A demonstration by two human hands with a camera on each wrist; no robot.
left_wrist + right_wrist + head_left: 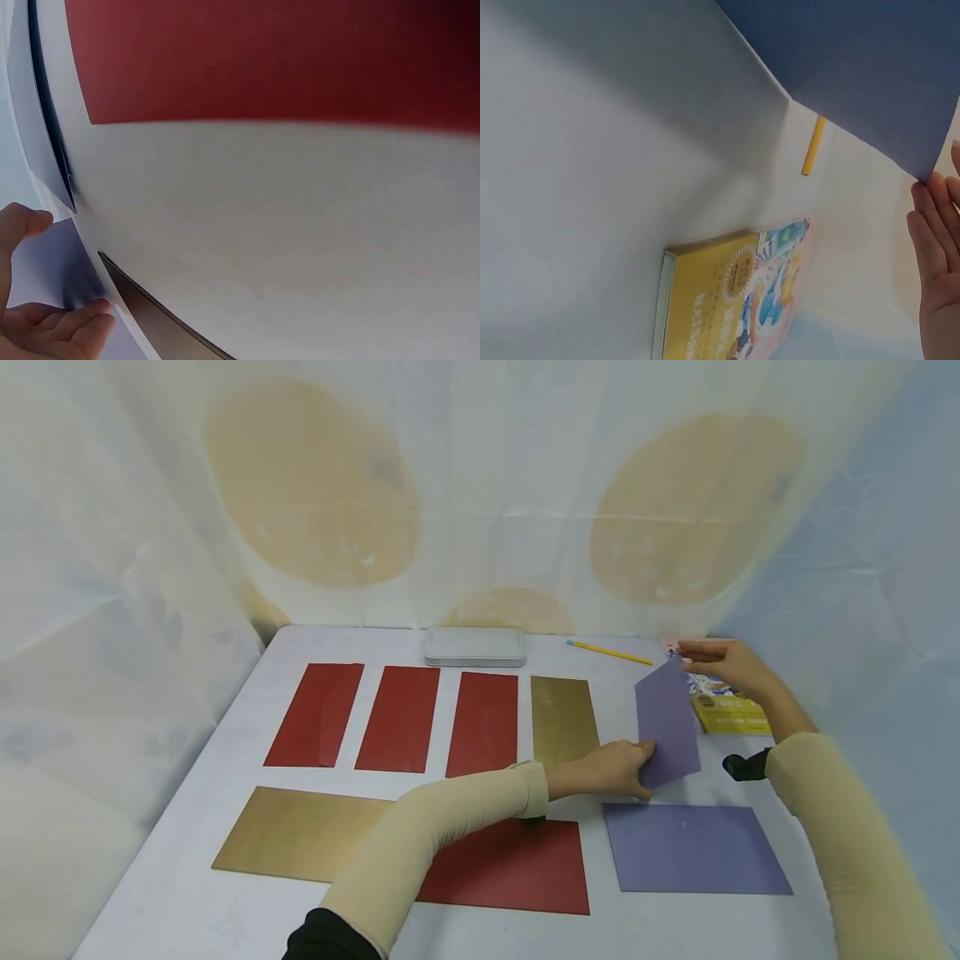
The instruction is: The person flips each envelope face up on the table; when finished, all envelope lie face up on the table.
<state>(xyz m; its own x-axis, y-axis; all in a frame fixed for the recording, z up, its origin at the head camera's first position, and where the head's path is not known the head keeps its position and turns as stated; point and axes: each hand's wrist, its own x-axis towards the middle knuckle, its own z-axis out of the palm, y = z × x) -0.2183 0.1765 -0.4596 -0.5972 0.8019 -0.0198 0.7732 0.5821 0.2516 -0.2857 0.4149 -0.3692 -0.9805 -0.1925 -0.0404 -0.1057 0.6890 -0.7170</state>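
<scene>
A narrow purple sheet is held tilted above the white table, between both hands. My left hand pinches its lower left edge, thumb on top and fingers underneath. My right hand pinches its upper corner. In the left wrist view the left hand's fingers lie against the purple sheet. The right wrist view shows the purple sheet from below, with the right hand's fingertips at its corner.
Three narrow red sheets and a gold one lie in a row. In front lie larger gold, red and purple sheets. A grey tin, a yellow pencil and a book sit at the back right.
</scene>
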